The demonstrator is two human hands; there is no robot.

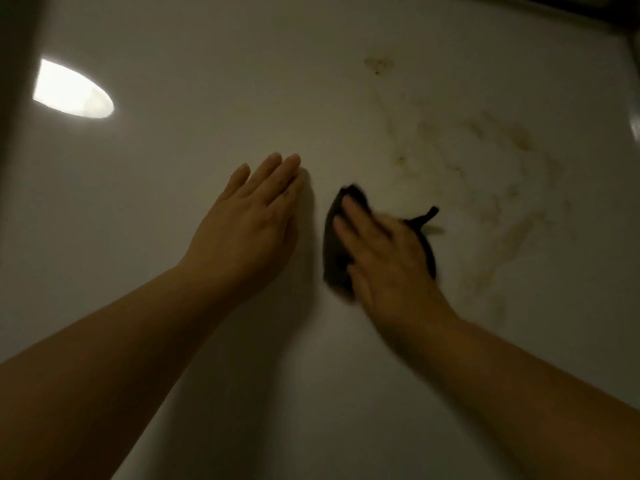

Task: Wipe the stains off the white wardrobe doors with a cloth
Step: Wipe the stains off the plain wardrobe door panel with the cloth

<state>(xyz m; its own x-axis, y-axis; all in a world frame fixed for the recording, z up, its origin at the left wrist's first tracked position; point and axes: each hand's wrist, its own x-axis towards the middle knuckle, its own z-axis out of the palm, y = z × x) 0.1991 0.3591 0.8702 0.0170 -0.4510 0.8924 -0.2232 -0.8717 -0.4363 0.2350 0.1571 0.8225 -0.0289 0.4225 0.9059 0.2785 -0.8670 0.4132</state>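
Right hand [384,258]: fingers straight and close together, laid flat over the cloth and pressing it against the door. The hand is blurred and its thumb cannot be made out.
Cloth [334,251]: dark, lying under the right hand's fingers and palm. It shows past the fingertips and along the hand's left side, and a thin twisted end pokes out at the hand's upper right.
Left hand [249,220]: just left of the cloth and apart from it. It is flat on the door with fingers straight and together, holding nothing.
Wardrobe door [207,98]: a white, glossy surface behind both hands that fills nearly the whole view.
Stains [516,233]: faint yellow-brown smears to the right of and above the cloth, the nearest close to its twisted end.
Small blotch [379,64]: the same colour, well above the cloth.
Light patch [72,90]: a bright oval reflection on the door, far to the cloth's upper left.
Dark edge [588,15]: runs along the top right corner, well above and right of the cloth.
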